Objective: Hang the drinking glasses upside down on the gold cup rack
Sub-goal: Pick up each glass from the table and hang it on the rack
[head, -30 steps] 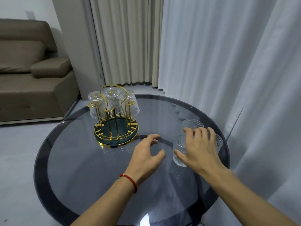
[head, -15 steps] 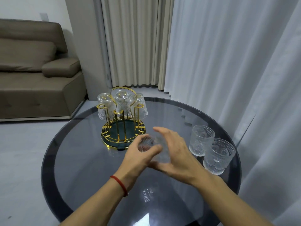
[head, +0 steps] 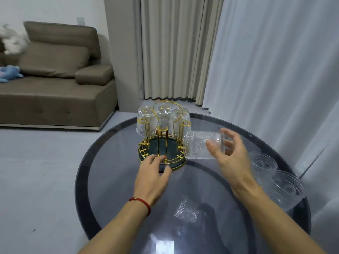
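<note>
Right hand (head: 233, 158) grasps glass (head: 200, 144) sideways, mouth toward gold rack (head: 162, 142). Left hand (head: 153, 173) open, fingers at rack base. Next: invert glass over free prong beside grip.

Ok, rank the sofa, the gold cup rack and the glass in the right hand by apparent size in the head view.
1. Sofa, largest by far.
2. Gold cup rack.
3. Held glass, in the right hand, smallest.

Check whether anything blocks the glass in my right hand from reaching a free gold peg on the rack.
Nothing visible does. The held glass lies on its side in the right hand, beside the rack's free right-hand peg. The left hand rests at the rack's front rim.
</note>
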A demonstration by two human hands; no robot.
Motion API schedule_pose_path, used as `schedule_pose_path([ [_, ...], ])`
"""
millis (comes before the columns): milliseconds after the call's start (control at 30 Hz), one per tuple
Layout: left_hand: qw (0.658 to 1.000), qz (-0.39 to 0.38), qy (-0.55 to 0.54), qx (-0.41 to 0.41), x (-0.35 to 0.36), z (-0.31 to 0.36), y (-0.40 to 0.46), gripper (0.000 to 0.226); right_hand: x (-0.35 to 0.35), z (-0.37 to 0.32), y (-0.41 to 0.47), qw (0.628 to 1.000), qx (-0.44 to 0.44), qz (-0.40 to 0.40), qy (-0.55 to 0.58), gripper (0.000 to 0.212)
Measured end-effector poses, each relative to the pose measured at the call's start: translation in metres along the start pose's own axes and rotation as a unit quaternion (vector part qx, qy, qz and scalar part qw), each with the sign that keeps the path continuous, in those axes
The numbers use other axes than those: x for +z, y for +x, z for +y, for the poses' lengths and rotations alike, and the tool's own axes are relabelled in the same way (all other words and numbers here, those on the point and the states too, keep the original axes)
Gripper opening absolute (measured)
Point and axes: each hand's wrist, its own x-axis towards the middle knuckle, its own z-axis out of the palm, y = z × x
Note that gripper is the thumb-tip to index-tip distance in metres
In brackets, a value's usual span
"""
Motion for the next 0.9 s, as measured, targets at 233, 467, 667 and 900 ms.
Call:
schedule_pose_path([
  [233,0.983,-0.115,0.144,0.027,0.012,-0.015,0.000,0.082,0.047,-0.060,0.030,0.994,-0.105,0.011,-0.016,0.068],
  [467,0.976,-0.123,0.178,0.019,0.016,-0.014,0.000,0.080,0.115,-0.100,0.067,0.984,-0.144,-0.065,-0.086,0.077],
  [667,0.973,-0.124,0.192,0.035,0.019,-0.012,0.000,0.080,0.156,-0.096,0.075,0.969,-0.171,-0.068,-0.163,0.087],
  [900,0.972,-0.105,0.201,0.059,0.017,-0.014,-0.001,0.077,0.177,-0.072,0.079,0.932,-0.189,-0.108,-0.291,0.079],
])
